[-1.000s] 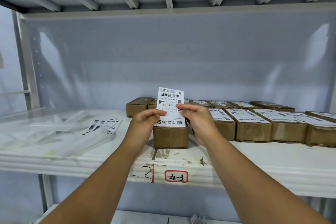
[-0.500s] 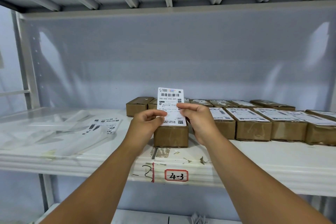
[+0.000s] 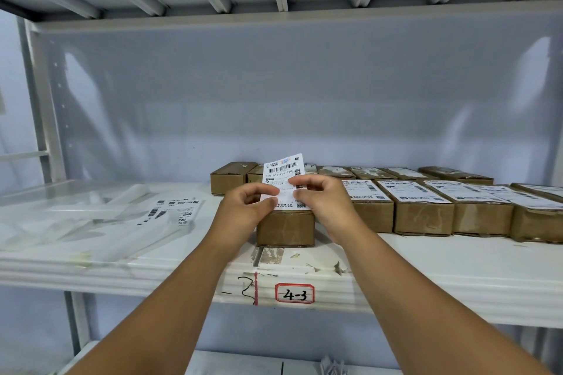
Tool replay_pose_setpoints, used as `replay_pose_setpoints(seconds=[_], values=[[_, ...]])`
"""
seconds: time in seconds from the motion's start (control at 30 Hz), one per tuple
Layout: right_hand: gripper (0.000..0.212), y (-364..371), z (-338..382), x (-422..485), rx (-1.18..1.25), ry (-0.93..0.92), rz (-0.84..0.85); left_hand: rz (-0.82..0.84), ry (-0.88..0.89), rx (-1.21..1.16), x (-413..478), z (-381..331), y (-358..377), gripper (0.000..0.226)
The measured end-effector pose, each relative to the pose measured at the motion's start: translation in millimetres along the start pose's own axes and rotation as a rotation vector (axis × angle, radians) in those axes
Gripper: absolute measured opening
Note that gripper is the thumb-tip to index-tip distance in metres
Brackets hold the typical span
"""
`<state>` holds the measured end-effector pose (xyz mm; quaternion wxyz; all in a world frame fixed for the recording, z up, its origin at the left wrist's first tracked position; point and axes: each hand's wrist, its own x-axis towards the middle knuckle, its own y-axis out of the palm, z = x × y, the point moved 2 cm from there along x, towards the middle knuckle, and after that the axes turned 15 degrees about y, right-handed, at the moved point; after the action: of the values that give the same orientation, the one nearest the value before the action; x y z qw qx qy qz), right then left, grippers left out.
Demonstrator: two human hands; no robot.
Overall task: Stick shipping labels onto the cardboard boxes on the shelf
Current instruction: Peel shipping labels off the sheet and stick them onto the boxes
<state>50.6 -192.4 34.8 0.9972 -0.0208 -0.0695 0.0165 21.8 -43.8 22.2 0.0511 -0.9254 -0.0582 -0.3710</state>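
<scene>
A white shipping label (image 3: 283, 172) with barcodes stands upright above a bare brown cardboard box (image 3: 285, 228) at the shelf's front. My left hand (image 3: 243, 208) pinches the label's lower left edge. My right hand (image 3: 323, 202) pinches its right side, thumb on the printed face. To the right runs a row of labelled boxes (image 3: 422, 213). Behind stand more boxes (image 3: 230, 181), the leftmost ones without labels.
A stack of loose labels (image 3: 175, 210) lies on the white shelf (image 3: 426, 268) to the left, among clear plastic sheets (image 3: 61, 222). A tag reading 4-3 (image 3: 294, 293) marks the shelf's front edge. An upper shelf hangs overhead.
The label has tilted slightly and my fingers have shifted closer together on it; both hands stay above the front box.
</scene>
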Motion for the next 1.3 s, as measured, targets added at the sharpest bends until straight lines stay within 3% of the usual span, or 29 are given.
replay_pose_setpoints(seconds=[0.13,0.37,0.5,0.93,1.17,1.3], values=[[0.026,1.1,-1.1,1.1,-0.024,-0.001,0.006,-0.017,-0.017,-0.040,0.3,0.9,1.2,0.028],[0.024,3.3,-3.0,4.1,-0.086,0.027,0.007,0.015,0.076,0.162,-0.6,3.7,1.1,0.053],[0.019,3.5,-3.6,5.7,-0.116,0.028,-0.011,0.029,0.003,0.066,2.5,9.2,-0.2,0.065],[0.023,2.9,-4.9,5.1,-0.248,-0.028,-0.112,0.058,-0.085,0.147,5.8,18.0,1.2,0.058],[0.026,3.4,-2.4,3.4,-0.413,-0.085,-0.152,0.109,-0.035,0.321,5.7,15.0,2.8,0.045],[0.029,4.2,-1.6,3.0,-0.527,-0.122,-0.152,0.122,-0.014,0.431,3.7,12.7,3.7,0.021]])
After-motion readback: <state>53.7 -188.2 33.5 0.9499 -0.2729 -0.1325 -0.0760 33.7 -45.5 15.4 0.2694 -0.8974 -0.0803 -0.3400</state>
